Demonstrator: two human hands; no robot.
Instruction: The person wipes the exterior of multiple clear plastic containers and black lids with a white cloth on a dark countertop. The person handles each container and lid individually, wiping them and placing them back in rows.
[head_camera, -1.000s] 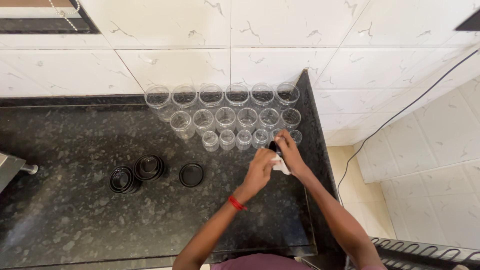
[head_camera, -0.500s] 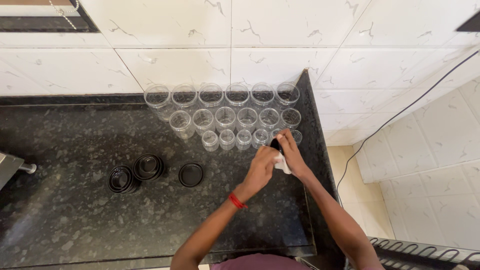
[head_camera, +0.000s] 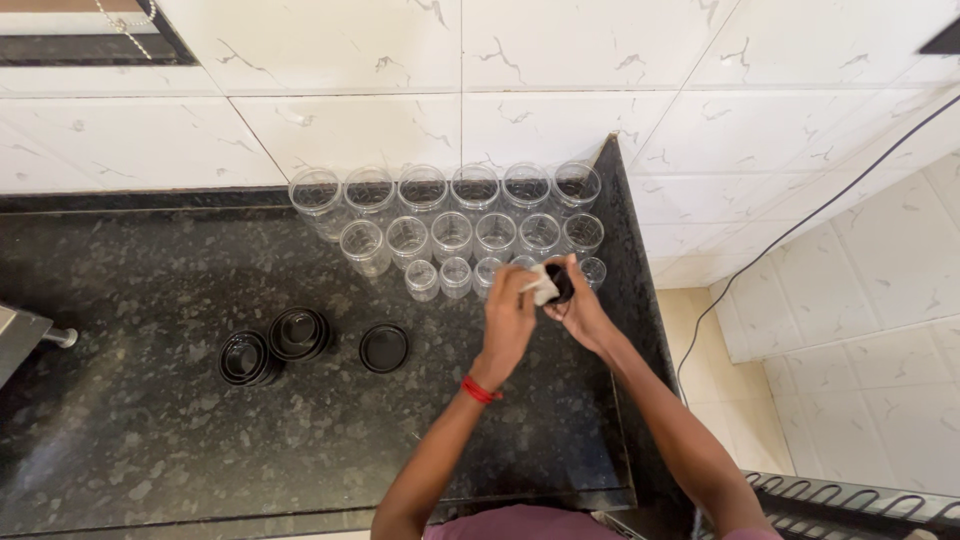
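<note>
Hands shifted up: left hand (head_camera: 510, 315) pinches white cloth (head_camera: 543, 288), right hand (head_camera: 580, 305) clasps round black lid (head_camera: 560, 281)

Right hand (head_camera: 580, 312) grips small black lid (head_camera: 560, 282); left hand (head_camera: 510, 318) presses white cloth (head_camera: 543, 288) against it, above black granite counter (head_camera: 150, 420) near its right edge. Clear jars (head_camera: 452, 236) in three rows along back edge. Black lid stacks (head_camera: 272, 346) and single lid (head_camera: 383, 348) mid-counter.
</note>
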